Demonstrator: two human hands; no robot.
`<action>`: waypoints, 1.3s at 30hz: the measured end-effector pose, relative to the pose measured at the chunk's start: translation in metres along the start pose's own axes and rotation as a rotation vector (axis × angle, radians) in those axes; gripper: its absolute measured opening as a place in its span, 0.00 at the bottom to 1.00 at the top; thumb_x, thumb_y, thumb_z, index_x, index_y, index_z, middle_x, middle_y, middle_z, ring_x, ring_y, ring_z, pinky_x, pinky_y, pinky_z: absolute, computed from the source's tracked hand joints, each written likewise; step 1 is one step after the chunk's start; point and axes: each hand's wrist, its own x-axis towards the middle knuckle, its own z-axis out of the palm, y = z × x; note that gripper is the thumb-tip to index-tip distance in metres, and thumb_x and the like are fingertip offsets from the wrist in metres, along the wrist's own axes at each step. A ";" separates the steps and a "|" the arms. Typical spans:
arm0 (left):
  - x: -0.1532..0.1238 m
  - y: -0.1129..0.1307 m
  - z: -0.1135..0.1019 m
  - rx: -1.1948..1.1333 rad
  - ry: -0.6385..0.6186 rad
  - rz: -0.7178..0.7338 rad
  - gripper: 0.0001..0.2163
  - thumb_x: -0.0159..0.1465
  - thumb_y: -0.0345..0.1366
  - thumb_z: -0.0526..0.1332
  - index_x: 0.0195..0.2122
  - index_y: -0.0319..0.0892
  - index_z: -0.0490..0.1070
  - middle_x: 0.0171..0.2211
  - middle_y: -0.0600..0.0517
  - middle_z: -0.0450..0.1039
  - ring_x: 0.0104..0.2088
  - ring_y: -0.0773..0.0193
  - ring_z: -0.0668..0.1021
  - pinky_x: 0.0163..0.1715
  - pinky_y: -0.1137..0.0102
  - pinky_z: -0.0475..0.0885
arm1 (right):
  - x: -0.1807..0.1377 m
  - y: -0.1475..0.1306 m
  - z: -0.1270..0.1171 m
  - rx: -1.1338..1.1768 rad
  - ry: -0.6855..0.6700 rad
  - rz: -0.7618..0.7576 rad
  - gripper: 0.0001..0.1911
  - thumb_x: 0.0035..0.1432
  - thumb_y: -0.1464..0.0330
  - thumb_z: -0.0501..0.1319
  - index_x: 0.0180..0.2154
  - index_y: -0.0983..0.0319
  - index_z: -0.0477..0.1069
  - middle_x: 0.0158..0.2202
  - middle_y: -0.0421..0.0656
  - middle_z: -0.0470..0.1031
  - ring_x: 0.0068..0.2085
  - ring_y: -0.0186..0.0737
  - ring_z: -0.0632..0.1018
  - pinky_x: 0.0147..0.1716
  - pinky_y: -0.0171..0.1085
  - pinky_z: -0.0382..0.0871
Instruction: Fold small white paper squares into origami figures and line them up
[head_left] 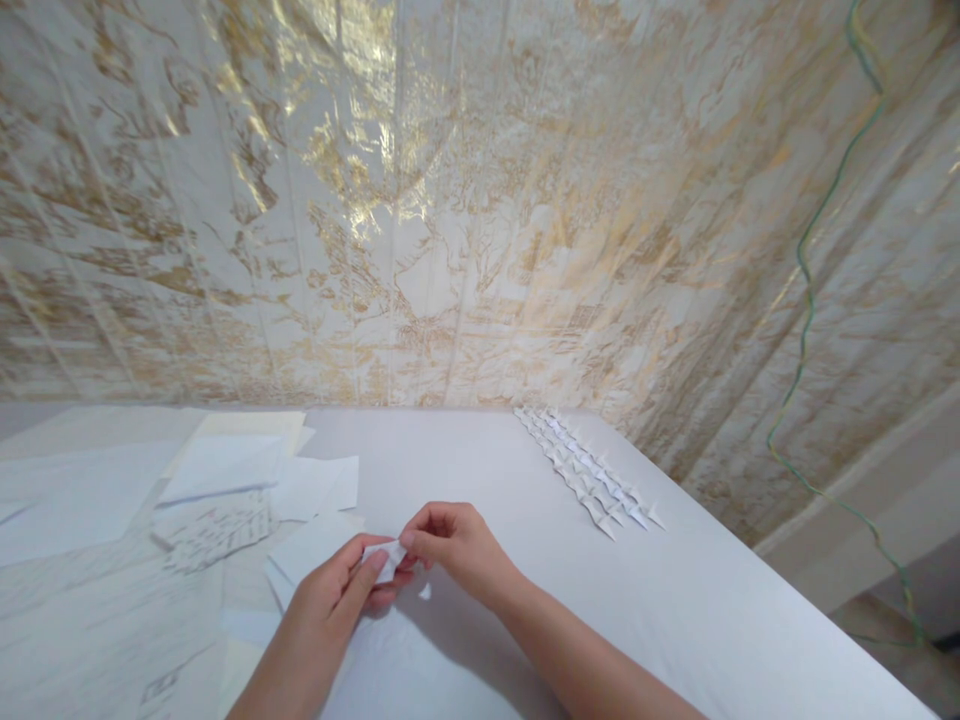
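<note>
The gold-patterned wall (420, 200) rises behind the far edge of your white tabletop (450, 450). Loose sheets (82, 500) cover much of its left side, with a small stack (217, 530) among them, its markings too blurred to read. Rows of pointed folded shapes (596, 480) lie near the far right corner, slanting along the right edge.

Your left hand (334, 592) grips the folded paper (388, 560), thumb on top and fingers beneath. Your right hand (459, 550) has its thumb and forefinger drawn together on the paper's right tip; its other fingers are curled and partly hidden. The paper is midway between the tabletop's left and right edges, seemingly just above the surface.

The paper looks thin, so pulling the tip hard against your left grip could tear it or set a crooked crease. If your left thumb slackens, the folds could spring open. Your left arm crosses the loose sheets, so a careless draw back might drag them.

The paper's long axis runs roughly along the line of the far edge, tilted slightly, with its narrow end pointing toward the right edge. A tiny white scrap (425, 591) shows just beside your right fingertips.
</note>
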 end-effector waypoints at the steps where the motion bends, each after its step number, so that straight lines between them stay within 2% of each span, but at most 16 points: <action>1: 0.000 -0.001 0.000 -0.010 -0.002 0.000 0.25 0.60 0.62 0.61 0.42 0.43 0.74 0.37 0.49 0.84 0.40 0.54 0.84 0.42 0.68 0.77 | 0.001 -0.001 -0.002 -0.028 -0.007 -0.005 0.15 0.47 0.57 0.68 0.26 0.63 0.72 0.23 0.39 0.75 0.25 0.35 0.74 0.30 0.36 0.67; 8: 0.001 -0.002 0.003 -0.069 -0.021 0.004 0.27 0.58 0.64 0.62 0.41 0.44 0.74 0.37 0.49 0.84 0.41 0.55 0.84 0.42 0.69 0.78 | 0.001 -0.010 -0.010 -0.214 0.034 -0.060 0.04 0.52 0.70 0.64 0.26 0.63 0.74 0.22 0.35 0.70 0.25 0.31 0.68 0.28 0.32 0.61; 13: -0.001 0.001 0.006 -0.115 -0.012 -0.073 0.28 0.54 0.66 0.64 0.38 0.43 0.75 0.33 0.49 0.84 0.36 0.54 0.85 0.35 0.69 0.78 | -0.004 -0.017 -0.008 -0.329 0.062 -0.101 0.04 0.53 0.75 0.64 0.27 0.64 0.75 0.23 0.35 0.70 0.26 0.31 0.67 0.28 0.31 0.59; 18: -0.002 0.008 0.009 -0.102 0.007 -0.131 0.28 0.47 0.64 0.70 0.32 0.42 0.75 0.28 0.46 0.84 0.32 0.50 0.86 0.26 0.69 0.76 | -0.006 -0.018 -0.008 -0.402 0.022 -0.111 0.05 0.55 0.76 0.64 0.27 0.63 0.75 0.23 0.35 0.71 0.26 0.31 0.69 0.28 0.30 0.61; 21: -0.004 0.010 0.009 -0.115 0.008 -0.132 0.25 0.50 0.61 0.70 0.33 0.42 0.76 0.28 0.45 0.85 0.32 0.48 0.87 0.29 0.67 0.77 | -0.003 -0.016 -0.012 -0.305 -0.037 -0.056 0.05 0.55 0.73 0.64 0.27 0.63 0.75 0.22 0.35 0.72 0.26 0.31 0.70 0.28 0.31 0.63; 23: -0.004 0.009 0.009 -0.131 0.001 -0.117 0.24 0.52 0.59 0.70 0.33 0.41 0.77 0.28 0.45 0.85 0.32 0.49 0.87 0.31 0.66 0.78 | 0.000 -0.015 -0.017 -0.194 -0.085 -0.007 0.06 0.54 0.68 0.67 0.26 0.63 0.74 0.21 0.35 0.72 0.24 0.31 0.70 0.27 0.32 0.64; 26: -0.003 0.004 0.008 -0.146 -0.031 -0.111 0.26 0.52 0.61 0.69 0.34 0.41 0.77 0.29 0.44 0.85 0.32 0.49 0.87 0.31 0.66 0.78 | 0.004 -0.017 -0.024 -0.090 -0.128 0.038 0.17 0.50 0.56 0.70 0.26 0.64 0.73 0.21 0.36 0.72 0.23 0.31 0.70 0.26 0.33 0.65; 29: 0.000 -0.002 0.007 -0.145 -0.060 -0.115 0.28 0.52 0.63 0.68 0.35 0.40 0.76 0.31 0.42 0.86 0.33 0.50 0.87 0.31 0.66 0.78 | 0.004 -0.022 -0.027 -0.075 -0.104 0.023 0.24 0.49 0.48 0.69 0.27 0.63 0.73 0.23 0.37 0.72 0.24 0.31 0.70 0.27 0.33 0.66; 32: 0.000 -0.004 0.006 -0.143 -0.096 -0.113 0.28 0.54 0.64 0.67 0.37 0.40 0.77 0.31 0.44 0.86 0.35 0.50 0.87 0.33 0.67 0.78 | -0.002 -0.023 -0.020 -0.111 -0.093 0.006 0.24 0.47 0.49 0.72 0.29 0.63 0.73 0.23 0.35 0.70 0.25 0.31 0.69 0.26 0.31 0.64; 34: -0.001 -0.004 0.007 -0.143 -0.120 -0.107 0.27 0.54 0.63 0.67 0.37 0.41 0.78 0.32 0.45 0.86 0.35 0.50 0.87 0.34 0.66 0.79 | -0.005 -0.020 -0.013 -0.222 -0.081 -0.021 0.23 0.42 0.52 0.76 0.27 0.63 0.74 0.22 0.34 0.69 0.25 0.29 0.67 0.24 0.30 0.59; 36: -0.002 -0.005 0.008 -0.146 -0.128 -0.099 0.26 0.54 0.62 0.68 0.39 0.41 0.78 0.33 0.47 0.86 0.37 0.50 0.87 0.36 0.66 0.80 | -0.005 -0.016 -0.008 -0.239 -0.045 0.001 0.23 0.42 0.52 0.76 0.24 0.63 0.72 0.18 0.32 0.65 0.22 0.28 0.63 0.21 0.30 0.53; 39: -0.002 -0.007 0.008 -0.175 -0.150 -0.090 0.27 0.55 0.60 0.69 0.44 0.42 0.77 0.38 0.45 0.86 0.41 0.49 0.86 0.40 0.64 0.80 | -0.002 -0.013 -0.008 -0.149 -0.032 0.068 0.25 0.40 0.51 0.76 0.23 0.63 0.70 0.18 0.33 0.68 0.21 0.28 0.65 0.22 0.31 0.56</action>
